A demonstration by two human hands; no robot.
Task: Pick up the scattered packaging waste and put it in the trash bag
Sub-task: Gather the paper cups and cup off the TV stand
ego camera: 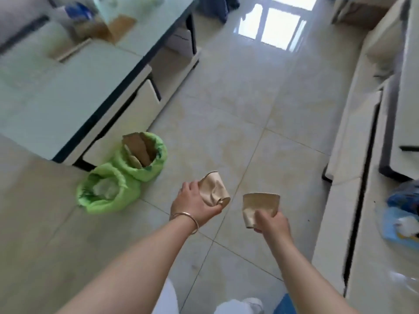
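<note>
Two crumpled beige cups are being held: left hand [195, 203] is wrapping one cup [215, 189], right hand [271, 220] is pinching another [258, 206].

Bright daylight enters from the top centre of the frame, casting window glare on the glossy floor [269, 30], while motion blur softens the whole view and wide-angle distortion bends the edges.
</note>
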